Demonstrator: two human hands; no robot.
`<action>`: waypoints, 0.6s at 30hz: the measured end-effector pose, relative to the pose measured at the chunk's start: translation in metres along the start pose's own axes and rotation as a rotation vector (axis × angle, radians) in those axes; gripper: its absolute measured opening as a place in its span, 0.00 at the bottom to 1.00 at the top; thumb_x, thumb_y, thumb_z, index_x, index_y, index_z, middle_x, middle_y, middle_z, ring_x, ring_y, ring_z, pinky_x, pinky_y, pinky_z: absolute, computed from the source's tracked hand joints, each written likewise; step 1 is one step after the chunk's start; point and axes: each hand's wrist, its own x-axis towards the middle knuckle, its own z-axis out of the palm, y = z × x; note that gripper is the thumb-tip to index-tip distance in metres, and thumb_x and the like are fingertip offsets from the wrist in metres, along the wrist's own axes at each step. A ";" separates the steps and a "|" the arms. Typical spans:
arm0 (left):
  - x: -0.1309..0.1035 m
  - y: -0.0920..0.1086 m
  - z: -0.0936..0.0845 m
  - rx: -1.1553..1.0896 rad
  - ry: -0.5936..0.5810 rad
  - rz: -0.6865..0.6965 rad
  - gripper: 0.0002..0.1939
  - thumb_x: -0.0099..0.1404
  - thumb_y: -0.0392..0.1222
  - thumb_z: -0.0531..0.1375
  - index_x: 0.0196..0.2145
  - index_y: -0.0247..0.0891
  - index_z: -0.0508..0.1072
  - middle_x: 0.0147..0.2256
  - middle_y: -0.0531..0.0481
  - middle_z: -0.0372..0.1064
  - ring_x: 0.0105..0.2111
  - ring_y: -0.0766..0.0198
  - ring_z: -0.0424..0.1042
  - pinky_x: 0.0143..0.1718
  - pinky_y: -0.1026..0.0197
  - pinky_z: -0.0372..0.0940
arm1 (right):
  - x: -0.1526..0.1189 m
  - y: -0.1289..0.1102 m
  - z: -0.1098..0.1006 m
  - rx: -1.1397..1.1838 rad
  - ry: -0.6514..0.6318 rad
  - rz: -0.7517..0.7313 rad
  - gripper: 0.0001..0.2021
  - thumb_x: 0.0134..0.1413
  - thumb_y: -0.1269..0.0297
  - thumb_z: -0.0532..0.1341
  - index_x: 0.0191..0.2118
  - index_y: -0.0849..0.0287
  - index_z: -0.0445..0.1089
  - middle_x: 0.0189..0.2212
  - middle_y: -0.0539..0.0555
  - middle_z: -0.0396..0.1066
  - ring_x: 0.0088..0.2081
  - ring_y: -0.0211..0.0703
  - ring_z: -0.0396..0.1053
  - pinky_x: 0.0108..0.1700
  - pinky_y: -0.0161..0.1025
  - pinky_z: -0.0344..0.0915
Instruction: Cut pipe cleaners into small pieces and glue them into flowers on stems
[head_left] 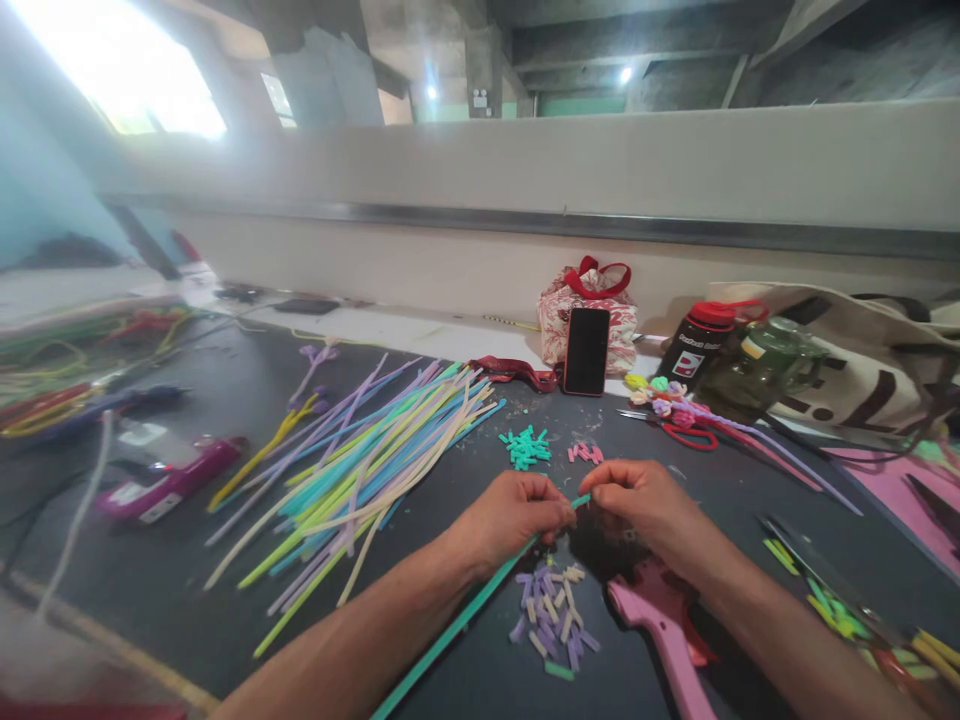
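Observation:
My left hand [514,517] and my right hand [641,502] meet over a dark tabletop [187,590], both pinching the far end of a long teal pipe cleaner [457,625] that runs back toward me under my left forearm. Below my hands lies a small heap of short purple and cream pipe-cleaner pieces [553,618]. Beyond my hands sit a pile of short teal pieces [526,447] and a few pink pieces [585,452].
A big fan of long pastel pipe cleaners [367,460] lies to the left. A pink glue gun [660,625] sits under my right wrist, another magenta one [169,485] at far left. A phone [586,351], a patterned bag [592,300], bottles [742,365] and red scissors [686,435] stand behind.

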 end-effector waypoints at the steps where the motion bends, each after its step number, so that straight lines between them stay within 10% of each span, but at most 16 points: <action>1: -0.001 0.002 0.000 -0.019 -0.001 -0.019 0.07 0.48 0.41 0.59 0.21 0.35 0.66 0.13 0.59 0.58 0.13 0.76 0.53 0.17 0.69 0.46 | 0.000 -0.001 -0.001 -0.006 -0.008 -0.010 0.12 0.43 0.69 0.49 0.28 0.61 0.70 0.12 0.45 0.62 0.15 0.34 0.59 0.16 0.28 0.53; 18: 0.002 -0.001 -0.005 -0.121 -0.080 -0.085 0.07 0.48 0.40 0.59 0.20 0.35 0.64 0.12 0.61 0.56 0.11 0.78 0.48 0.14 0.70 0.41 | -0.001 0.008 0.006 -0.760 0.176 -0.655 0.11 0.47 0.80 0.52 0.21 0.61 0.65 0.23 0.55 0.63 0.28 0.43 0.56 0.30 0.38 0.51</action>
